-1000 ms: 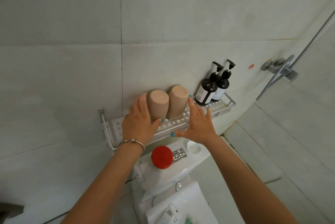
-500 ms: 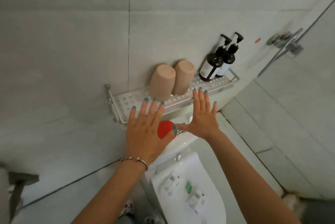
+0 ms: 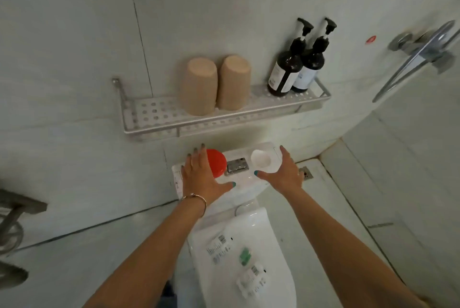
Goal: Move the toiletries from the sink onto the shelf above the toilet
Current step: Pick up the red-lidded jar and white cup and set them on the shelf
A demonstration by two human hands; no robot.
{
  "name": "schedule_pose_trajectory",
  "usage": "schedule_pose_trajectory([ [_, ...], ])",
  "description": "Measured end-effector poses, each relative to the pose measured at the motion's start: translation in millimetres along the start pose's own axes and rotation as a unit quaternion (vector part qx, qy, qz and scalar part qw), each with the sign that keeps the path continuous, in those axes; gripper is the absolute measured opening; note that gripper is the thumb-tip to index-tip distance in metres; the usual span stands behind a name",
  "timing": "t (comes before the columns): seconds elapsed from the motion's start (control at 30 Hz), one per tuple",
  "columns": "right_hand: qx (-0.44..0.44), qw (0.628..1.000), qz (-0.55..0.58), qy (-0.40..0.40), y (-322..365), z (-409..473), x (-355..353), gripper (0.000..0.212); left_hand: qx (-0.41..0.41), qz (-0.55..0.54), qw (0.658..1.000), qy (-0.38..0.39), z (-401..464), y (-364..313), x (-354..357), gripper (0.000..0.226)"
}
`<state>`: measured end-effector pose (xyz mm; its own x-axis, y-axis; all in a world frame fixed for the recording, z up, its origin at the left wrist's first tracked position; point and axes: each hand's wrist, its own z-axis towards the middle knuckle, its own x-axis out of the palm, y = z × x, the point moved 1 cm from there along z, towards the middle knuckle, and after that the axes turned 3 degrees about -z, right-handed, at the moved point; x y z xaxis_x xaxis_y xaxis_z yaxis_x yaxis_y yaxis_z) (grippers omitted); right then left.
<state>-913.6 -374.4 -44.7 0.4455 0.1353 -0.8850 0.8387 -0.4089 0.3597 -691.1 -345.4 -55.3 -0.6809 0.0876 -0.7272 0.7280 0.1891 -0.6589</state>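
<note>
While both arms reach forward over the toilet, the left hand hovers flat, fingers straight and spread, over the left part of the tank lid, partly covering a red round lid; contact with it is unclear from this angle. The right hand is also flat with fingers apart, thumb stretched left, just beside a small white dish that sits on the tank lid's right side. Neither hand holds anything. A bracelet circles the left wrist. Nails are painted teal.

Between red lid and white dish sits the chrome flush button.

Above the tank, the perforated metal shelf hangs on the tiled wall. Two beige cups stand upside down on it near the middle, side by side and touching or nearly so. At the shelf's right end stand two dark pump bottles, close together, the left one with a white label, the right one with a paler bluish label; text too blurred to read.

Below, the closed white toilet seat cover carries several stickers with barcodes and a green mark. Shower fittings of chrome are on the wall at the far right, with a small red dot on the tile beside them. A grey metal fixture shows at the left edge, probably a rack, too cropped to say.
</note>
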Motion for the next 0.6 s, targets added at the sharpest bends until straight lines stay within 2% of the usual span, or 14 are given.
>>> schedule_pose_trajectory([
  [0.1,-0.009,0.999,0.021,0.030,-10,29,22,0.115,-0.075,-0.049,0.995,-0.047,21,6,20,0.132],
  [0.2,-0.005,0.997,0.059,0.044,-7,48,32,0.112,-0.116,-0.175,0.975,-0.078,31,15,29,0.120],
  [0.27,-0.007,0.997,0.071,0.042,-3,56,34,0.111,-0.097,-0.193,0.972,-0.089,34,19,31,0.112],
  [0.43,-0.023,1.000,-0.002,0.018,-1,70,38,0.108,-0.034,-0.176,0.979,-0.094,35,22,41,0.105],
  [0.6,-0.043,0.999,-0.014,0.023,0,72,37,0.097,-0.044,-0.192,0.972,-0.125,35,16,41,0.097],
])
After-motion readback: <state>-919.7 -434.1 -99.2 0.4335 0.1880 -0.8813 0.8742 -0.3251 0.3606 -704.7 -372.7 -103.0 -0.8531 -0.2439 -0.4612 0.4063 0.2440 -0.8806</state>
